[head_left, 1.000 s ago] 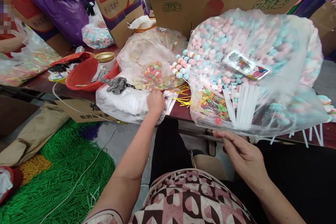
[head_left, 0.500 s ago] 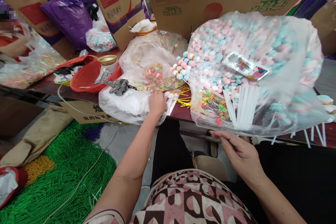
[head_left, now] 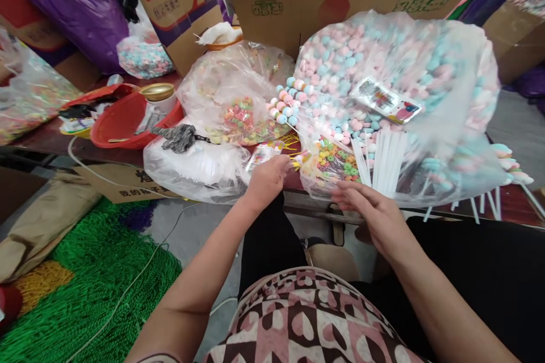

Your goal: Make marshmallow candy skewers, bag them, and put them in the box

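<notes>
My left hand point(head_left: 268, 178) is closed in a pinch over the table's front edge. A small printed plastic packet point(head_left: 300, 159) with yellow and pink print sticks out past its fingertips; most of it is hidden or blurred. Just behind the hand lie similar printed packets point(head_left: 264, 153). My right hand point(head_left: 372, 212) is open, fingers stretched toward the left and slightly blurred, in front of a clear bag of coloured ring candies point(head_left: 336, 161). White plastic sticks point(head_left: 388, 161) stand beside that bag. Skewers of pink, blue and white marshmallows point(head_left: 289, 103) lie farther back.
A large clear bag of marshmallows point(head_left: 400, 62) fills the right of the table. On the left are a bag of white pieces point(head_left: 204, 167), a red basket point(head_left: 113, 125) and another candy bag point(head_left: 230, 85). Cardboard boxes point(head_left: 293, 0) stand behind; green strands point(head_left: 106, 272) cover the floor.
My left hand has come off the printed packets toward the right, with one in its fingers. My right hand has risen toward the table edge and its fingers have spread. The view has shifted slightly.
</notes>
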`<action>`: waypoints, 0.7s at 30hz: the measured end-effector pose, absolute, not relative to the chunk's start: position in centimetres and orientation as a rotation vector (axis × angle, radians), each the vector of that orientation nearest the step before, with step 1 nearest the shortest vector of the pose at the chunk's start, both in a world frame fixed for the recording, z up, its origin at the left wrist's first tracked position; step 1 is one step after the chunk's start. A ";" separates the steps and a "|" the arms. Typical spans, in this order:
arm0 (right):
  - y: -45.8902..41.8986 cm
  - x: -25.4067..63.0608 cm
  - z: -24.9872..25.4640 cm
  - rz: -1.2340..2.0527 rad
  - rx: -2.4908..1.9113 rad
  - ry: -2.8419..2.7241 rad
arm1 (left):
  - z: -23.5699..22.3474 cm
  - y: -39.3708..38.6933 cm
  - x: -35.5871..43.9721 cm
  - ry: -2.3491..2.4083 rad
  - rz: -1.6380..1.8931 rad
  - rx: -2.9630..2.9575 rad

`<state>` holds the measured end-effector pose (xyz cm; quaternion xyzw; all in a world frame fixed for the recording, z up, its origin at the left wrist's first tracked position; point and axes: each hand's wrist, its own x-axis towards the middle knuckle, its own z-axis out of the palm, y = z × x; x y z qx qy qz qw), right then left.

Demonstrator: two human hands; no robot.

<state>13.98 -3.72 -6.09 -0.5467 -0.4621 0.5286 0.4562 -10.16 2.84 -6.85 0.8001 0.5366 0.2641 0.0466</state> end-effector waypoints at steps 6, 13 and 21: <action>-1.5 12.8 -5.6 1.355 -1.304 -1.076 | -6.4 -0.1 -5.5 1.252 0.774 2.516; -3.1 14.2 -6.1 1.204 -1.221 -0.934 | -5.5 -1.0 -4.4 1.018 0.799 1.333; -4.0 14.6 -6.0 1.296 -1.274 -1.096 | -4.7 -1.1 -4.4 1.097 0.707 1.482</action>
